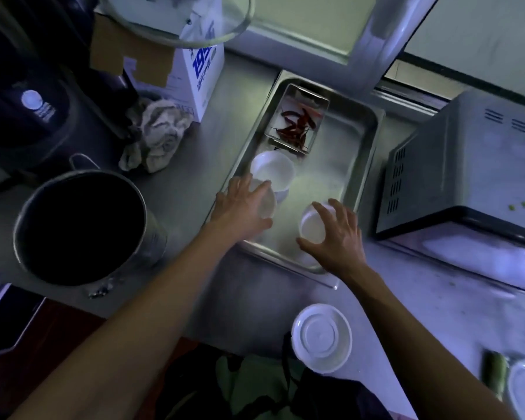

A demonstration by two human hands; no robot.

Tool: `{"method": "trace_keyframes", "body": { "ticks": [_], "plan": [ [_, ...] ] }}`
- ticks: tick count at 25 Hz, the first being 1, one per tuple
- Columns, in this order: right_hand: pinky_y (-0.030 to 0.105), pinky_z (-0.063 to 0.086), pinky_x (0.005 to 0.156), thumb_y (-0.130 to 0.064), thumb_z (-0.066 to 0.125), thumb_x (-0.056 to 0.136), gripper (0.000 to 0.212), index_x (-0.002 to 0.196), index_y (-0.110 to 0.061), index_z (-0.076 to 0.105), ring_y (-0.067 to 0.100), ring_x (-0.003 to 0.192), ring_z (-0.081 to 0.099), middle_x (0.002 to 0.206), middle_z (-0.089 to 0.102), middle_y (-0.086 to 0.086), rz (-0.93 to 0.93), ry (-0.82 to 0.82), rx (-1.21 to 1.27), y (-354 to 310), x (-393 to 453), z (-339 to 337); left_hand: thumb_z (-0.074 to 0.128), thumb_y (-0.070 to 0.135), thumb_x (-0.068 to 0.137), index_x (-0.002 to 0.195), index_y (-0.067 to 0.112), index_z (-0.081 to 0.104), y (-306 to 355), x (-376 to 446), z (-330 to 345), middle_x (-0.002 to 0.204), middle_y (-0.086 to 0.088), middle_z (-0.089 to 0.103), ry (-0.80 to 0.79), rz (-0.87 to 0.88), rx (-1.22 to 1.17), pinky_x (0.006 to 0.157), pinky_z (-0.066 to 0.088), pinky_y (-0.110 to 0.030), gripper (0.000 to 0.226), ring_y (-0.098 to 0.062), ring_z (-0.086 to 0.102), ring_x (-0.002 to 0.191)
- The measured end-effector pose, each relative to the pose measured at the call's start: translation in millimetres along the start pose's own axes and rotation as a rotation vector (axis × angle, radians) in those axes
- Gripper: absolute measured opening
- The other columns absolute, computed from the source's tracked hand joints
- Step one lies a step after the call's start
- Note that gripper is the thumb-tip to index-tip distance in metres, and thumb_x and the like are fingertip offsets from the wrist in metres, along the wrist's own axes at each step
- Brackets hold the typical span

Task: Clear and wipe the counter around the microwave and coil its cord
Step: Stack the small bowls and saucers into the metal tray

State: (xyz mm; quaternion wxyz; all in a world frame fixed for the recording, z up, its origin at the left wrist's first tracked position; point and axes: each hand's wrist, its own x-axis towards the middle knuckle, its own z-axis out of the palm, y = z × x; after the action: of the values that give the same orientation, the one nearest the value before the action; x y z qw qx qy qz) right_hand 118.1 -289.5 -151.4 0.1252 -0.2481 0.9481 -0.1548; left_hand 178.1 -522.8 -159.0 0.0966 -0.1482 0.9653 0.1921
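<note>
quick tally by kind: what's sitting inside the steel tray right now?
Inside the steel tray:
White bowls: 3
Small metal tin of dried red chillies: 1
Total: 4
The left hand and right hand each grip one bowl.

My steel counter carries a large dark pot at the near left, with a crumpled rag beyond it and a white carton farther back. A black appliance stands at the far left. In the middle lies a shallow metal tray, angled. To the right sits the microwave. At the near edge rests a white round lid, and something green at the near right.
</note>
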Motion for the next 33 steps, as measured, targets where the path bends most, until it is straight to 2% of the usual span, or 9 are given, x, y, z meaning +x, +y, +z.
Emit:
{"method": "trace_keyframes", "body": {
  "ticks": [8,13,17,24,29,31,33],
  "plan": [
    [0.054,0.033,0.112,-0.06,0.073,0.073,0.087,0.147,-0.04,0.032,0.029,0.143,0.018,0.158,0.021,-0.002,0.126,0.012,0.068,-11,44,-6,0.071,0.058,0.077,0.151,0.037,0.016,16,85,-19,0.16,-0.005,0.012,-0.059,0.098,0.066,0.11,0.03,-0.061,0.095,-0.035,0.013,0.146],
    [0.053,0.03,0.113,-0.059,0.073,0.073,0.087,0.146,-0.041,0.03,0.03,0.144,0.019,0.16,0.02,-0.002,0.159,0.009,0.128,0,68,-2,0.073,0.057,0.077,0.151,0.036,0.02,19,119,-7,0.159,-0.007,0.013,-0.124,0.116,0.075,0.11,0.032,-0.061,0.093,-0.035,0.012,0.147],
    [0.05,0.029,0.115,-0.055,0.075,0.073,0.087,0.147,-0.036,0.035,0.028,0.146,0.022,0.16,0.024,0.001,0.157,0.004,0.174,13,80,4,0.072,0.055,0.078,0.153,0.035,0.019,19,136,9,0.16,-0.009,0.01,-0.189,0.123,0.133,0.108,0.031,-0.062,0.094,-0.035,0.01,0.147],
    [0.049,0.031,0.114,-0.054,0.076,0.072,0.087,0.148,-0.032,0.038,0.029,0.144,0.025,0.159,0.028,0.003,0.144,-0.004,0.208,24,84,11,0.07,0.055,0.079,0.153,0.038,0.018,20,143,18,0.163,-0.005,0.007,-0.201,0.114,0.161,0.11,0.027,-0.062,0.092,-0.034,0.005,0.149],
    [0.052,0.031,0.113,-0.058,0.074,0.072,0.087,0.146,-0.037,0.034,0.027,0.144,0.022,0.158,0.026,0.001,0.153,0.012,0.209,26,72,4,0.063,0.06,0.083,0.156,0.037,0.006,21,130,17,0.165,-0.004,-0.009,-0.251,0.087,0.173,0.116,0.014,-0.065,0.096,-0.033,-0.008,0.151],
    [0.053,0.03,0.113,-0.06,0.073,0.072,0.088,0.147,-0.039,0.031,0.027,0.146,0.019,0.16,0.023,0.0,0.151,0.003,0.192,26,64,2,0.062,0.06,0.083,0.156,0.035,0.006,20,120,14,0.166,-0.005,-0.006,-0.227,0.092,0.142,0.114,0.013,-0.066,0.095,-0.033,-0.007,0.152],
    [0.053,0.029,0.115,-0.061,0.073,0.073,0.089,0.148,-0.039,0.03,0.028,0.146,0.018,0.161,0.021,0.0,0.137,-0.002,0.181,23,61,0,0.063,0.055,0.085,0.153,0.033,0.015,14,108,7,0.164,-0.007,0.007,-0.134,0.114,0.131,0.113,0.021,-0.064,0.086,-0.034,0.003,0.151]
  ]
}}
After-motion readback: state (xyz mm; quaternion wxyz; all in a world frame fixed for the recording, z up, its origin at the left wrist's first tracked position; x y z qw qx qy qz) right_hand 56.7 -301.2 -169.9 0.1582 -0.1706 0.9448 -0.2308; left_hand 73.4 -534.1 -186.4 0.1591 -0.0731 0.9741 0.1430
